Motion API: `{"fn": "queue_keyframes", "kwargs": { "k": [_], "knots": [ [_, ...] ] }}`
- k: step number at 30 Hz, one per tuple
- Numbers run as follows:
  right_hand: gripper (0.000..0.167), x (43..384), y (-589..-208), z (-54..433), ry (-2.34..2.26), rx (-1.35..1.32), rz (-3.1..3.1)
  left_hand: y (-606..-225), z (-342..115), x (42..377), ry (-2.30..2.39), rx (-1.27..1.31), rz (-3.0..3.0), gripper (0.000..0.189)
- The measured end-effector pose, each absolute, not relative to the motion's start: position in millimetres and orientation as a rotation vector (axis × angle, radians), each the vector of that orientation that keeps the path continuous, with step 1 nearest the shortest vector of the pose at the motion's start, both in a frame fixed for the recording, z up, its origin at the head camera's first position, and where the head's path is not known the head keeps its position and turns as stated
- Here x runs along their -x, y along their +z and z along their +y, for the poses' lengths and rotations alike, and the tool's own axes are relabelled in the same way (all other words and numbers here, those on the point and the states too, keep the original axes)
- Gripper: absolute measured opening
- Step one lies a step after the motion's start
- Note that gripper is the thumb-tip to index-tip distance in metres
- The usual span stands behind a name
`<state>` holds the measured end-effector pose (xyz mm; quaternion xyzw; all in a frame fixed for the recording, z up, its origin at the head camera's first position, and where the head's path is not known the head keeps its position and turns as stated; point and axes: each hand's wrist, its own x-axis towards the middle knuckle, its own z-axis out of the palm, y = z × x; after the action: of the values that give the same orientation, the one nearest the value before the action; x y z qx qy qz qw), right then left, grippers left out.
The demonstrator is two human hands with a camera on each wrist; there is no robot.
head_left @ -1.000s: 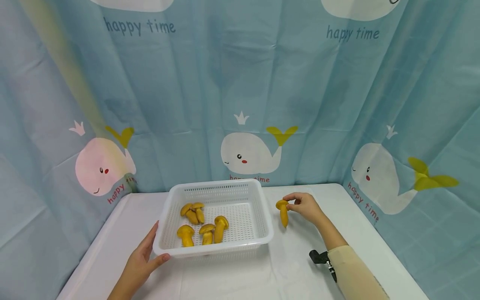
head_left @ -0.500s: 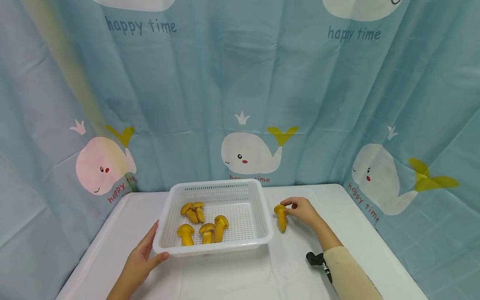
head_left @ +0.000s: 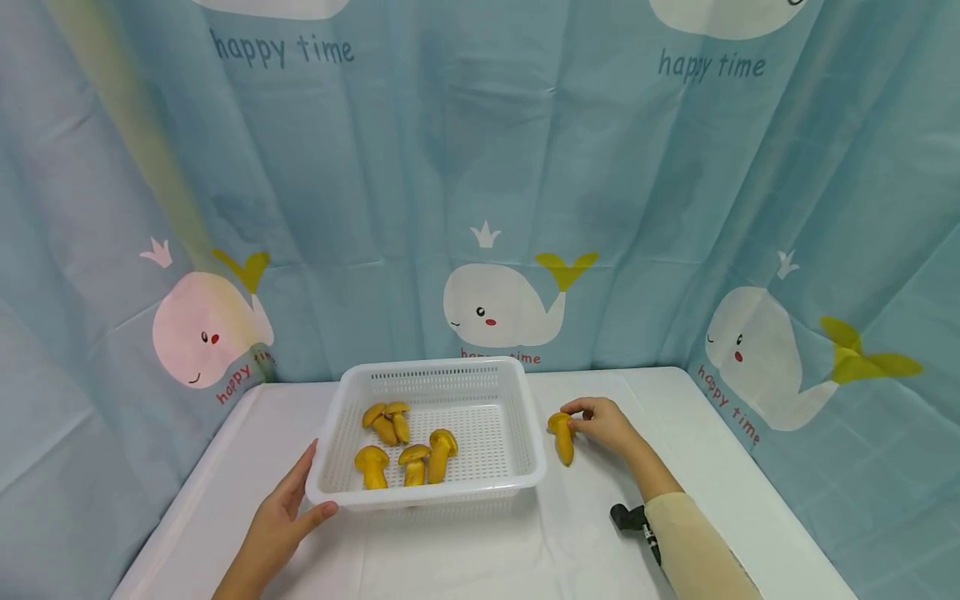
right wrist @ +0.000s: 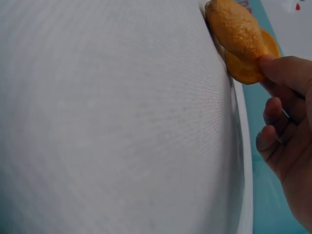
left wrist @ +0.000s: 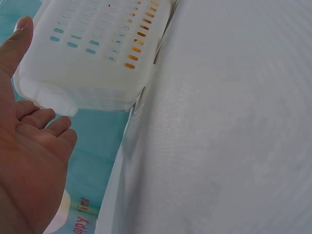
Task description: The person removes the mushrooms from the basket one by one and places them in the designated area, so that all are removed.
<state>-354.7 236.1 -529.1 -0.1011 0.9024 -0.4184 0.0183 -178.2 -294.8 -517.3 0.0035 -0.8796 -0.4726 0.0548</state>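
Note:
On the right of the table my right hand point(head_left: 606, 423) pinches a yellow-brown mushroom point(head_left: 564, 448) near its cap, between thumb and fingertips. Its stem points toward me, low over the white cloth; the right wrist view shows the mushroom point(right wrist: 236, 31) close up, with my thumb against the cap. My left hand point(head_left: 276, 518) rests at the near left corner of a white plastic basket point(head_left: 527, 433), thumb by the front rim and fingers fairly straight along the side. Inside the basket, several similar mushrooms point(head_left: 441, 458) lie toward the left.
A white cloth point(head_left: 450, 558) covers the table. Blue curtains point(head_left: 637, 208) printed with whales stand behind it and at both sides. A black device point(head_left: 628, 518) is strapped by my right sleeve point(head_left: 693, 542).
My right hand has come slightly toward me and to the left with the mushroom, mostly in the first half second. My left hand and the basket stay in place.

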Motion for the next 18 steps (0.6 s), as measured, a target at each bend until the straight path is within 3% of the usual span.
{"fn": "queue_keyframes", "kwargs": {
  "k": [18],
  "knots": [
    [0.02,358.4,-532.3,237.2,-1.287,0.307,2.784,-520.3,-297.0,176.9,-1.429,0.034,-2.645,0.092]
  ]
}}
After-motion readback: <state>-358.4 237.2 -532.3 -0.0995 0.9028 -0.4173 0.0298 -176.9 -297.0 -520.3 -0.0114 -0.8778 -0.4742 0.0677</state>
